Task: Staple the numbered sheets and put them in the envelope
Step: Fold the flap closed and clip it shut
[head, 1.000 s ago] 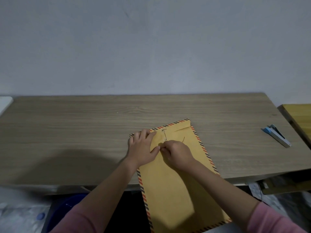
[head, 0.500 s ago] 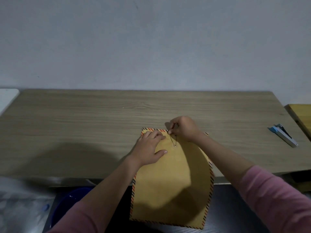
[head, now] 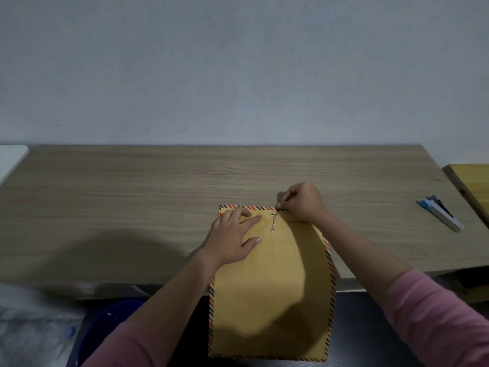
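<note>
Pale grey wall behind a wood-grain desk [head: 158,197], seen from the head view. A brown envelope [head: 272,292] with a striped border lies near the front edge of the desk, its long axis running away from the person; the flap end points to the wall and the bottom end overhangs the desk edge toward the person. The left hand [head: 232,239] rests flat on the upper left part of the envelope, fingers straight, pressing it down. The right hand [head: 301,201], at the top right corner of the flap end, has its fingers curled and appears to pinch the closure string [head: 274,221], which crosses between two small buttons; the thread itself is too thin to follow into the fingers. No numbered sheets are visible, so they are probably already stapled and inside. The stapler [head: 440,213] lies well apart at the right of the desk, untouched. Judged stage: final closing of the envelope; only securing the string seems left.
</note>
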